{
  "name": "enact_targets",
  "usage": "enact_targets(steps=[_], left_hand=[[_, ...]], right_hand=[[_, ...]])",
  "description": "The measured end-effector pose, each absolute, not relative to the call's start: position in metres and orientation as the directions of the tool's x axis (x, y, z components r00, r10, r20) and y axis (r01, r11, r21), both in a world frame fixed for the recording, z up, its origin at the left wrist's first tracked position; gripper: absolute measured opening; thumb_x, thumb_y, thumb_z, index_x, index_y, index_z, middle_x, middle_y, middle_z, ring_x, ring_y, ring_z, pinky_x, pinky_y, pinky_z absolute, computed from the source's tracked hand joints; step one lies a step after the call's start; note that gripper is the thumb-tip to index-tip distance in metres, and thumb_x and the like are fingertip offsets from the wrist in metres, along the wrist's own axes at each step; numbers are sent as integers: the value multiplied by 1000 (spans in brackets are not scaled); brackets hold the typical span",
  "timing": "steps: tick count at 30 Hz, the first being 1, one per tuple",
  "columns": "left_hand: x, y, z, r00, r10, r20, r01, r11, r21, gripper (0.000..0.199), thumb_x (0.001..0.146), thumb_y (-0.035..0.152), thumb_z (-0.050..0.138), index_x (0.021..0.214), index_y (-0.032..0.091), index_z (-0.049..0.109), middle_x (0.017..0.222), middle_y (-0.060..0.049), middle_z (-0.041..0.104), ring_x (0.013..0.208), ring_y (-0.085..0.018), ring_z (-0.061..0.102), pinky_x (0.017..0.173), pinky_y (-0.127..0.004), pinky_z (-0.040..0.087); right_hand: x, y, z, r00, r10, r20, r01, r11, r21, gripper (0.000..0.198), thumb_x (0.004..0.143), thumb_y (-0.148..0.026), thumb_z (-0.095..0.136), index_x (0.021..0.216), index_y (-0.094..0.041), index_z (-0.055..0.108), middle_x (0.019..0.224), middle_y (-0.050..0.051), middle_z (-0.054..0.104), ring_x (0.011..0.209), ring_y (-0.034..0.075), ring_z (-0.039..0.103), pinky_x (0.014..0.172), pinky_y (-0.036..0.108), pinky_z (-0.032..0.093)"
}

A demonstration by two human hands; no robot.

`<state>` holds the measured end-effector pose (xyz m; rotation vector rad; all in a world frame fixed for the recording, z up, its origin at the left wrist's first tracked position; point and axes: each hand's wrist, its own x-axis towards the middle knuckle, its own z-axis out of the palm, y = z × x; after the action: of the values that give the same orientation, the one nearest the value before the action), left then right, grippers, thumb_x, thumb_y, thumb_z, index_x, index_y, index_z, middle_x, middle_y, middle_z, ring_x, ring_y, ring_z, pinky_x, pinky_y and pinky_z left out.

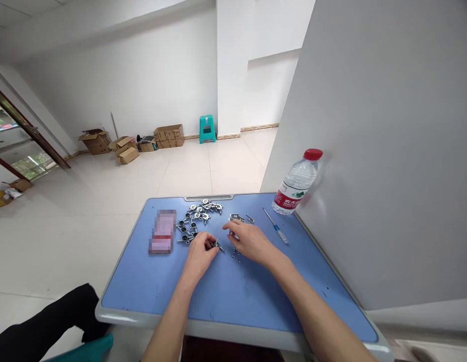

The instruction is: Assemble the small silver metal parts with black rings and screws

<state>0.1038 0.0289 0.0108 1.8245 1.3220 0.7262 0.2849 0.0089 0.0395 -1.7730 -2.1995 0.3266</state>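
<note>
Metal fitting (217,245) pinched in left hand (200,250); right hand (253,242) just beside, fingers apart, near small metal bits (235,253); screwdriver (281,234) right of that hand on blue worktop (225,296).

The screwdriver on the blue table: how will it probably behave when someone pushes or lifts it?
The screwdriver is likely stiff, as its thin shaft looks straight and metallic. It is probably light, being so slender. A push might roll it across the flat tabletop, though I cannot tell whether its handle is round.
</note>
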Motion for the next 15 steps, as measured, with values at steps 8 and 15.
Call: enact_targets(steps=[8, 15], left_hand=[[101, 29, 12, 318, 948, -15, 508, -157, 847, 15, 72, 12, 61, 85, 18, 63, 76, 2, 60, 70, -13, 56, 71, -27, 44], [102, 28, 16, 308, 951, -30, 517, -141, 844, 16, 70, 9, 62, 83, 18, 64, 74, 3, 60, 68, -13, 56, 70, -26, 44]], right_hand=[[268, 6, 33, -293, 954, 63, 884, 295, -362, 29, 90, -10, 47, 113, -20, 63, 103, 6, 67, 83, 17, 64, 67, 26, 37], [272, 7, 33, -207, 967, 150, 864, 252, -436, 22, 93, -14, 46, 106, -18, 64, 102, 7, 68, 84, 17, 63, 70, 26, 40]])
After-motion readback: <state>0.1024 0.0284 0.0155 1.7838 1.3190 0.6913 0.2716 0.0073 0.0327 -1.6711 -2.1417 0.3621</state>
